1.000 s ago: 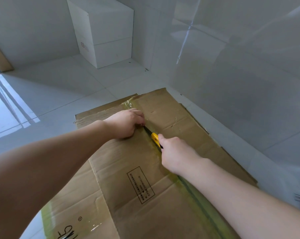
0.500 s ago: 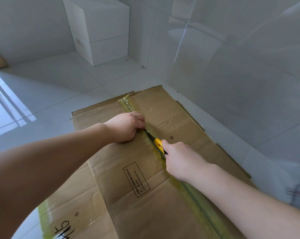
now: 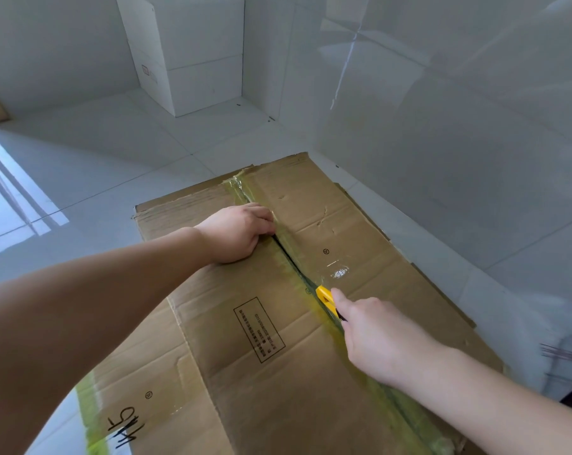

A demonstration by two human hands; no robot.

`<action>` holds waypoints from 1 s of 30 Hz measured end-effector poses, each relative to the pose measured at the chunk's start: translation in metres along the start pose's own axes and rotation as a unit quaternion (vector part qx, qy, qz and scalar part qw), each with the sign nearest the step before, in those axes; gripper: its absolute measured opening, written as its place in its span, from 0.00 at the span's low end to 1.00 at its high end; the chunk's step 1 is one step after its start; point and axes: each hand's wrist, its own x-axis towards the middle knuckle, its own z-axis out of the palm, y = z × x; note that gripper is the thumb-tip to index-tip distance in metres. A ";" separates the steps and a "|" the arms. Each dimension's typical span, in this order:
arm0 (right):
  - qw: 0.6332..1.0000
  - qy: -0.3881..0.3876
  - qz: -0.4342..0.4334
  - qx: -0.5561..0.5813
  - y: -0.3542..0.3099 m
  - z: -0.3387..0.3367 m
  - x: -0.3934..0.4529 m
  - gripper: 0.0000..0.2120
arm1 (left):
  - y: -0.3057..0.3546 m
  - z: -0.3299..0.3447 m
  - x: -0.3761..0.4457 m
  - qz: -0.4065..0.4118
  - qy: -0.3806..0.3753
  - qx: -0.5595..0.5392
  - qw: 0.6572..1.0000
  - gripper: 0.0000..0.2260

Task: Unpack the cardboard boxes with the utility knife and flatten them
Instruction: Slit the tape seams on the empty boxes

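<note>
Now, brown corrugated cardboard box (image 3: 278, 339) lying flat on glossy white tile floor (image 3: 113, 159), taped centre seam (image 3: 297, 264) partly slit, left hand (image 3: 238, 233) curled, pressing beside the seam, right hand (image 3: 376, 336) gripping yellow utility knife (image 3: 325, 298) in the seam.

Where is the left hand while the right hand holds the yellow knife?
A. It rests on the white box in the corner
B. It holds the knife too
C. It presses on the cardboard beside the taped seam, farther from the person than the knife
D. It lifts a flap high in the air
C: the left hand lies on the cardboard next to the taped seam, beyond the utility knife gripped by the right hand.
</note>
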 end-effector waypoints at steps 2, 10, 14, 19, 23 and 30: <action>1.000 -0.003 0.001 0.000 0.003 0.002 -0.006 0.31 | 0.000 0.000 0.000 0.000 0.002 0.001 1.000 0.19; 1.000 0.000 0.005 0.003 0.007 0.005 -0.015 0.31 | 0.000 -0.001 0.000 0.003 0.002 0.006 1.000 0.19; 1.000 -0.003 0.009 0.013 0.007 0.004 -0.018 0.31 | 0.000 -0.001 -0.001 0.006 0.005 0.011 1.000 0.18; 1.000 0.003 0.008 0.022 0.011 0.006 -0.022 0.31 | 0.000 -0.002 -0.001 0.003 0.001 0.008 1.000 0.18; 1.000 -0.010 0.005 0.023 0.015 0.008 -0.026 0.31 | 0.000 -0.001 -0.002 0.005 0.007 0.004 1.000 0.18; 0.999 -0.037 0.009 0.026 0.012 0.001 -0.013 0.20 | 0.002 0.001 -0.002 0.008 0.017 0.005 1.000 0.17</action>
